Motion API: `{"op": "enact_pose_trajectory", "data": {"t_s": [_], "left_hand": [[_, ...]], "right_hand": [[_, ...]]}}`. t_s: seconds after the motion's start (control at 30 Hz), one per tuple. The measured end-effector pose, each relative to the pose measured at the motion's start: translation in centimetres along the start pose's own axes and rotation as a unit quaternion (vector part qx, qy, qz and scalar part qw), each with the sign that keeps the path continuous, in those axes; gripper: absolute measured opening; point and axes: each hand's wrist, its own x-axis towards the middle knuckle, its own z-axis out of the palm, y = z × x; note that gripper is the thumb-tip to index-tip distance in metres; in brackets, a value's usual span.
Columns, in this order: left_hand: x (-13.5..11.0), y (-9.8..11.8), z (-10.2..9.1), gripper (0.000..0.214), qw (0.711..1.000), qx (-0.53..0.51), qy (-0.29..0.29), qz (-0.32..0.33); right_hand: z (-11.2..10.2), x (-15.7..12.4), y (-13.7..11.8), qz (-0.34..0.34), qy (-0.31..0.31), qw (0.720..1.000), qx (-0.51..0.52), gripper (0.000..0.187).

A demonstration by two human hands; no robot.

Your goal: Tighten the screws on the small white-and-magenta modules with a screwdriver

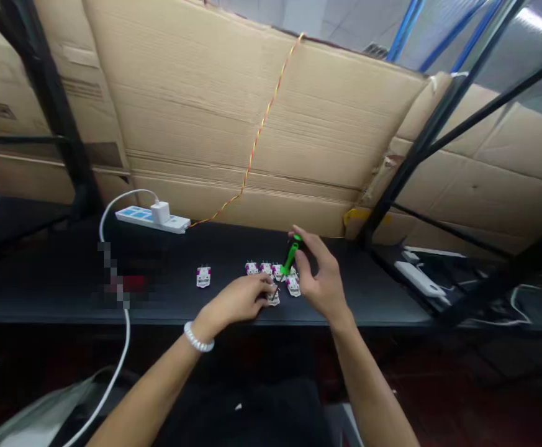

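Power strip (pixel 131 215) placed left on bench (pixel 368 292) | small modules (pixel 252 268) laid right of it | cardboard sheet (pixel 252 112) set behind bench

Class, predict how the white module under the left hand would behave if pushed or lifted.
The white module looks small and plastic, so it is probably light and would slide easily on the black tabletop. Its blocky shape suggests it won't roll. Its little top prongs may be delicate.
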Motion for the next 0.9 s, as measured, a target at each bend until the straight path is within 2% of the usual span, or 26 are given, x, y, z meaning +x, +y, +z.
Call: {"op": "enact_pose_trajectory", "data": {"t_s": [0.07, 0.2, 0.37, 0.53, 0.7, 0.83, 0.9], "left_hand": [[-0.04, -0.1, 0.11, 0.02, 1.0, 0.001, 0.004, -0.004], [-0.04, -0.18, 0.19, 0.02, 1.0, -0.001, -0.001, -0.003], [-0.02, -0.06, 0.07, 0.021, 1.0, -0.004, -0.001, -0.003], [-0.02, -0.03, 0.03, 0.021, 1.0, -0.01, 0.002, 0.002], [-0.05, -0.04, -0.02, 0.021, 1.0, -0.008, 0.004, -0.001], [-0.04, -0.05, -0.02, 0.02, 1.0, -0.006, -0.001, 0.002], [-0.04, -0.07, 0.02, 0.02, 1.0, -0.006, -0.001, 0.003]], "right_hand": [[-0.07, 0.0, -0.02, -0.002, -0.013, 1.0, 0.005, 0.04], [-0.08, -0.02, -0.02, -0.004, 0.042, 0.998, -0.04, 0.032], [-0.2, -0.02, 0.09, -0.004, -0.015, 1.0, 0.009, 0.042], [-0.22, -0.02, -0.06, -0.008, 0.052, 0.998, -0.041, 0.028], [-0.22, 0.07, -0.11, -0.01, -0.006, 1.0, 0.022, 0.04], [-0.05, 0.06, -0.1, -0.019, 0.041, 0.999, -0.025, 0.03], [0.06, 0.02, -0.05, -0.019, 0.038, 0.999, -0.021, 0.03]]}}
